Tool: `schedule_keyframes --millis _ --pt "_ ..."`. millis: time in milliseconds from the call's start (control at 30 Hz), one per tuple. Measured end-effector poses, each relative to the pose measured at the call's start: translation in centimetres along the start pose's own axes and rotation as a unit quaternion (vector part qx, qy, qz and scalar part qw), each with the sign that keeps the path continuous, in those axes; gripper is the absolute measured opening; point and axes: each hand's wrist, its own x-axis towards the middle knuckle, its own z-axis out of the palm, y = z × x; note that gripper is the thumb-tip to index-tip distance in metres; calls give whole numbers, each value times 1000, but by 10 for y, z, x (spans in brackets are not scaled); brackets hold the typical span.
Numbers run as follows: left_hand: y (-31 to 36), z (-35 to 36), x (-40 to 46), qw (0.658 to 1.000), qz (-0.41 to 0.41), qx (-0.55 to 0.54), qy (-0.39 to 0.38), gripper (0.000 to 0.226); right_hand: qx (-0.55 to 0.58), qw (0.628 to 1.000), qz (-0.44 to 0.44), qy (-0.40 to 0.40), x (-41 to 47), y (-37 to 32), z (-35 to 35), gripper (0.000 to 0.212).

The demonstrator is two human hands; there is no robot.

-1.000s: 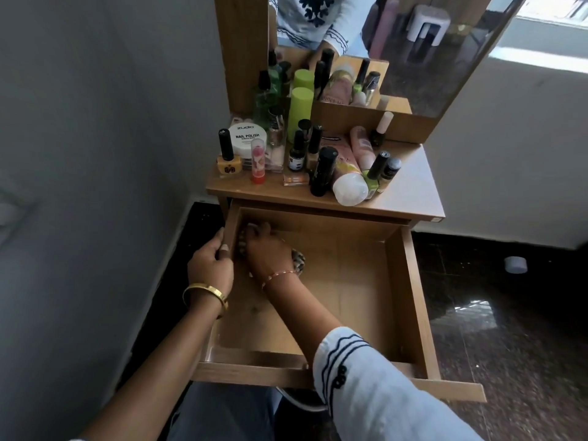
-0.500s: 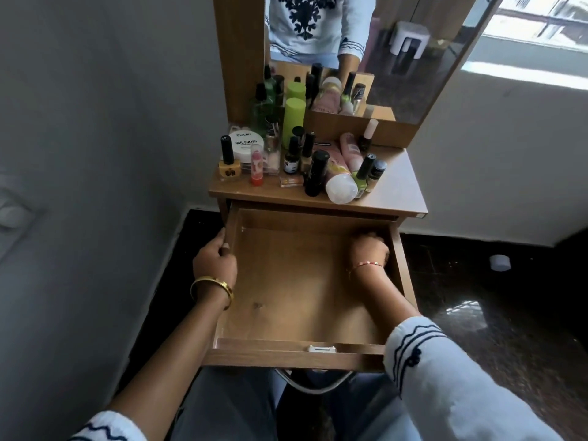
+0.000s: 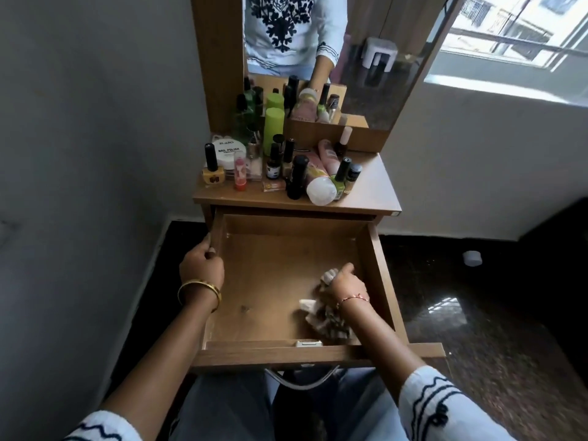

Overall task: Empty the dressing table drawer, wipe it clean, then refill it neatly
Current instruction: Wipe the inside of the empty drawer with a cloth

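The wooden drawer (image 3: 380, 275) is pulled out toward me and holds nothing but a crumpled patterned cloth (image 3: 324, 316). My right hand (image 3: 345, 283) grips that cloth against the drawer floor near the front right corner. My left hand (image 3: 201, 265) grips the drawer's left wall near its back. Cosmetics stand on the table top (image 3: 372, 192): a white nail polish remover jar (image 3: 228, 150), a yellow nail polish bottle (image 3: 212, 170), a green cylinder (image 3: 273, 128), a pink tube (image 3: 318, 181) lying down and several small bottles.
A mirror (image 3: 359, 52) rises behind the table top and reflects a person's white top. Grey wall is close on the left. Dark glossy floor lies to the right, with a small white cap (image 3: 472, 258) on it. A window (image 3: 515, 33) is at upper right.
My right hand has swept the cloth from the drawer's back left, across to the back right, then forward to the front right. My left hand has stayed on the left wall.
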Motion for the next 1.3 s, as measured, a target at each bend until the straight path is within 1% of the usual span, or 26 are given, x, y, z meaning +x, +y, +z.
schedule_keyframes --millis 100,167,233,267,333,400,467,533,567,633,767,867,967,1033,1100,1200,1267,1300 --pt "0 -1 0 1000 -4 2 7 41 39 998 -49 -14 -1 -36 14 43" --pt "-1 0 2 1000 1 11 5 41 18 992 -120 -35 -7 -71 29 39" --pt "-4 0 5 1000 10 27 1 41 -23 977 -203 -55 -22 -105 47 35" --pt "-4 0 6 999 12 32 0 41 -31 970 -233 -68 -29 -118 57 36" --pt "-6 1 7 999 12 36 0 41 -35 963 -256 -77 -35 -131 71 46" --pt "-7 1 8 999 8 32 4 40 -62 951 -290 -84 -36 -127 69 56" --pt "-8 1 9 1000 6 25 3 40 -136 914 -356 -143 -35 -111 62 58" --pt "-9 2 10 1000 4 16 7 40 -189 872 -394 -222 -42 -92 57 51" --pt "-9 3 10 1000 2 14 9 40 -191 862 -399 -248 -48 -84 57 45" --pt "-9 3 9 1000 0 15 13 40 -180 860 -406 -250 -59 -78 56 39" --pt "-10 1 10 1000 8 18 2 41 -168 876 -420 -168 -75 -80 60 40" --pt "-10 2 11 1000 7 13 2 40 -116 889 -419 -146 -80 -83 57 43" --pt "-8 1 9 1000 6 6 -1 40 -145 871 -442 -155 -76 -88 58 34" --pt "-7 1 8 1000 4 -2 1 41 -162 859 -457 -163 -77 -87 63 36" --pt "-7 1 6 1000 3 -12 5 41 -173 859 -454 -161 -77 -85 63 36" --pt "-4 0 3 1000 -4 -16 10 40 -188 869 -418 -185 -68 -72 43 26" --pt "-3 0 2 1000 -2 -8 10 41 -218 880 -360 -219 -44 -45 22 13" --pt "-3 0 1 1000 2 -7 9 41 -241 888 -319 -229 -30 -29 9 15"
